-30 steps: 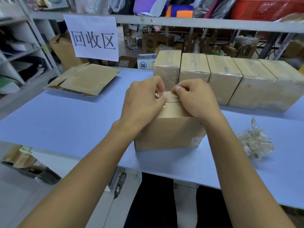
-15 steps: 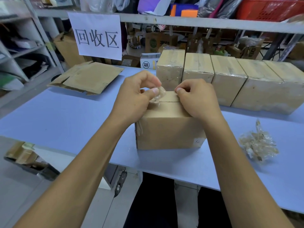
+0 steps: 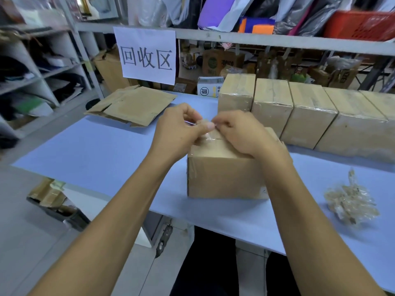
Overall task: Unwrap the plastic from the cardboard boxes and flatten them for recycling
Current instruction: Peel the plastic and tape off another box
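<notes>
Both hands, left hand [image 3: 179,129] and right hand [image 3: 241,133], are now pinching the plastic wrap [image 3: 208,136] lifted off the box [image 3: 224,174] top; unwrapping is starting.

My 2 bare arms and hands, seen from above

My left hand [image 3: 181,129] and right hand [image 3: 241,133] wear no gloves, rings or watch, and both forearms are uncovered right down to the bottom edge of the view, with no sleeve cuff showing anywhere. My fingernails are short and unpainted where they show. Below the edge of the table I have on dark, black-looking trousers [image 3: 213,263], plain, with no visible pattern or marking.
</notes>
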